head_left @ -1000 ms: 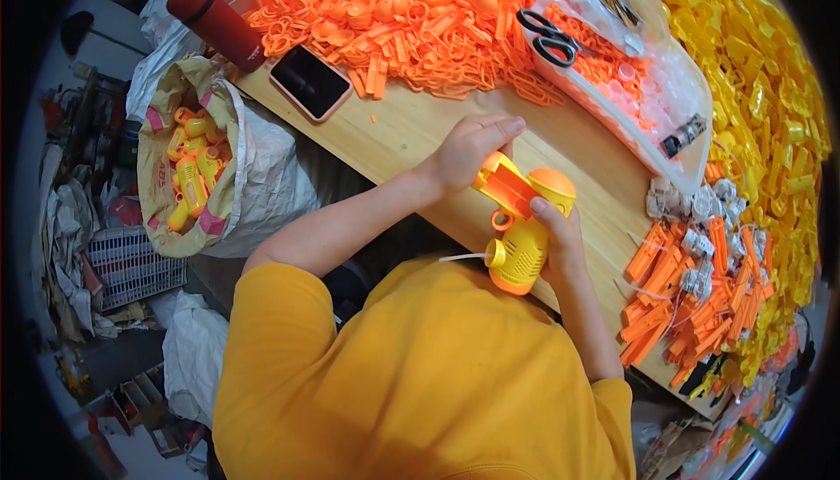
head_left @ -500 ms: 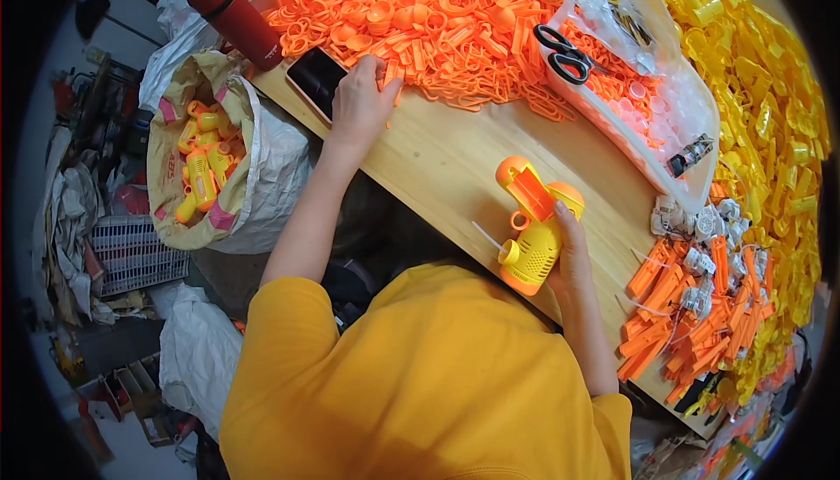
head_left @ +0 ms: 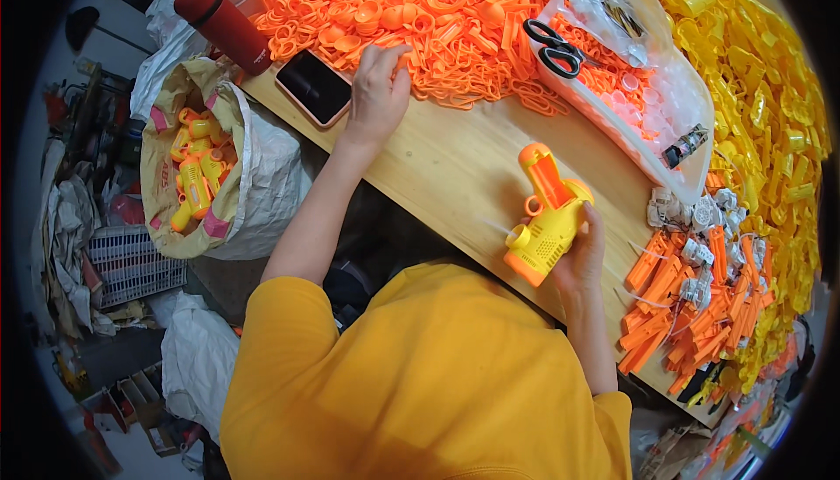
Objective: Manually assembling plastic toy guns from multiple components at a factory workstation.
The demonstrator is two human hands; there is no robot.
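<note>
My right hand grips a hair-dryer-shaped plastic toy above the front of the table. Its body is yellow with vent holes, a round nozzle stub and orange ends. An orange open trough, like half a handle, points up and away, and a thin white strip shows by the nozzle. At the near edge of a heap of small orange plastic parts, my left hand has its fingers curled together. Whatever lies in those fingers is hidden. Beside that hand a dark-screened phone lies on the wooden table.
A red flask stands at the far left, above a sack holding similar toys. Black scissors rest on a white tray of small parts. To the right are orange strips with wired white pieces and a yellow parts heap.
My left hand has shifted right, away from the phone, and the orange piece seen in its fingers no longer shows. My right hand has tilted the toy, its trough now more upright.
</note>
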